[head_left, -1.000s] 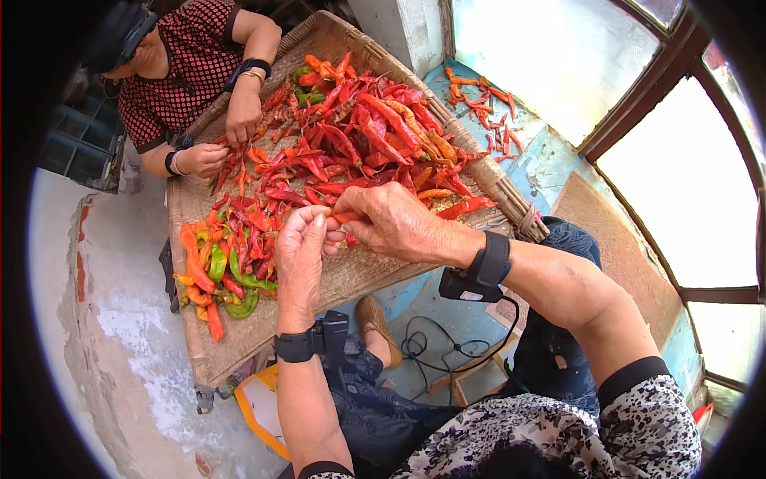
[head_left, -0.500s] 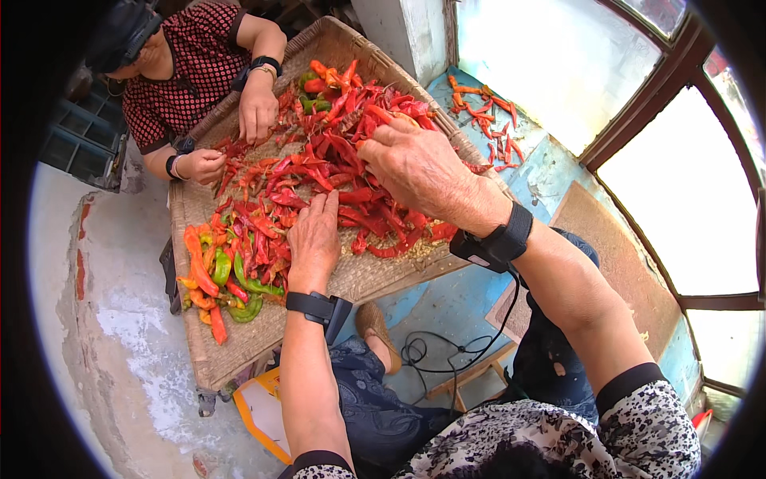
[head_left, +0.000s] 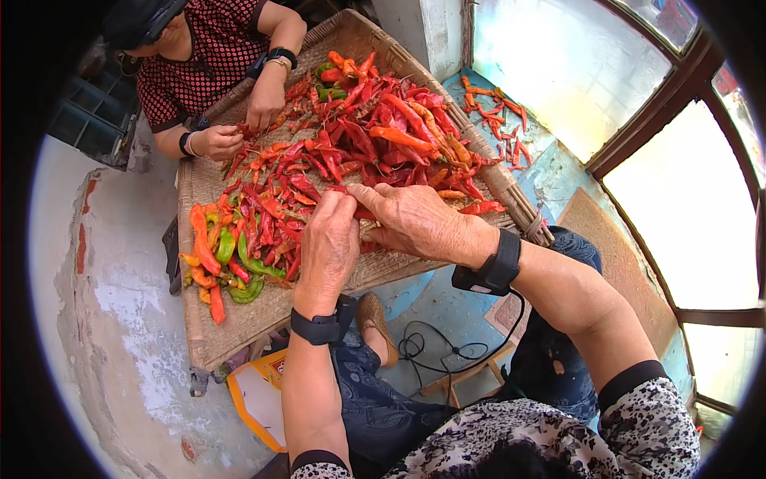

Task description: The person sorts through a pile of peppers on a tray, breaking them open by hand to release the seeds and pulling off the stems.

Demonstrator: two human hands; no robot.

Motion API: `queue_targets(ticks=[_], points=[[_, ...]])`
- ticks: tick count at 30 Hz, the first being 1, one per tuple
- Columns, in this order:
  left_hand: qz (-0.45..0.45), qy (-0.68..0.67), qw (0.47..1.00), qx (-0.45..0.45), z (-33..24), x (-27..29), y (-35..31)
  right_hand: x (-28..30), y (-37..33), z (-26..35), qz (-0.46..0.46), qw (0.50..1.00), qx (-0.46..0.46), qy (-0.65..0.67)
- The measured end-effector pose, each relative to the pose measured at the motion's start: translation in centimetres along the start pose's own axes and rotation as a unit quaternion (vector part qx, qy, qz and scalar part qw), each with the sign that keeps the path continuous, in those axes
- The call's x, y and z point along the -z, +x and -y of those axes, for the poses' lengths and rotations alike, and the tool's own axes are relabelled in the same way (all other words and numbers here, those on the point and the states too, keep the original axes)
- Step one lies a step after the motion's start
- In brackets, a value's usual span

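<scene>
A red chili pepper (head_left: 363,213) spans the gap between my two hands, low over the near edge of the woven tray (head_left: 209,339). My left hand (head_left: 327,249) pinches its left end with closed fingers. From the right, my right hand (head_left: 421,223) grips the same pepper, its thumb and index finger close to the left fingertips. Much of the pepper is covered by the fingers. Beyond my hands lies a heap of red chili peppers (head_left: 359,144). Green and orange peppers (head_left: 206,243) are gathered at the tray's left corner.
Across the tray at the far left, another person's hands (head_left: 219,144) work among peppers. More red peppers (head_left: 503,116) lie on the blue surface by the window. A black cable (head_left: 431,363) loops below, near an orange-and-white package (head_left: 259,391).
My right hand has come down and toward me from the heap to meet my left hand. Both now hold a red chili pepper. The view has shifted slightly.
</scene>
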State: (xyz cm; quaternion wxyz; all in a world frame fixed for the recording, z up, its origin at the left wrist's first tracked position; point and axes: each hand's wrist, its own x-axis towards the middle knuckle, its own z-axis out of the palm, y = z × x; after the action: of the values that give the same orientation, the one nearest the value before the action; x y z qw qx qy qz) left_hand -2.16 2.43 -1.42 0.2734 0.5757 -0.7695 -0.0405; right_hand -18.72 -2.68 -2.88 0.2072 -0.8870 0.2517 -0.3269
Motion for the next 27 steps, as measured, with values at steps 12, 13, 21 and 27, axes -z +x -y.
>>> queue_targets(ticks=[12,13,21,27], points=[[-0.089,0.027,0.994,0.054,0.7,1.0,-0.3,1.5,0.8,-1.9,-0.077,0.996,0.005,-0.05],[-0.078,0.027,0.993,0.085,0.8,1.4,-0.3,1.9,0.9,-2.1,-0.09,0.994,-0.005,-0.054],[-0.061,-0.075,0.992,0.078,-0.1,0.7,0.1,3.1,0.8,-0.5,-0.068,0.998,0.0,-0.018],[-0.043,-0.065,0.997,0.029,-0.6,-0.3,0.0,1.1,0.7,-0.4,-0.046,0.992,-0.025,0.119]])
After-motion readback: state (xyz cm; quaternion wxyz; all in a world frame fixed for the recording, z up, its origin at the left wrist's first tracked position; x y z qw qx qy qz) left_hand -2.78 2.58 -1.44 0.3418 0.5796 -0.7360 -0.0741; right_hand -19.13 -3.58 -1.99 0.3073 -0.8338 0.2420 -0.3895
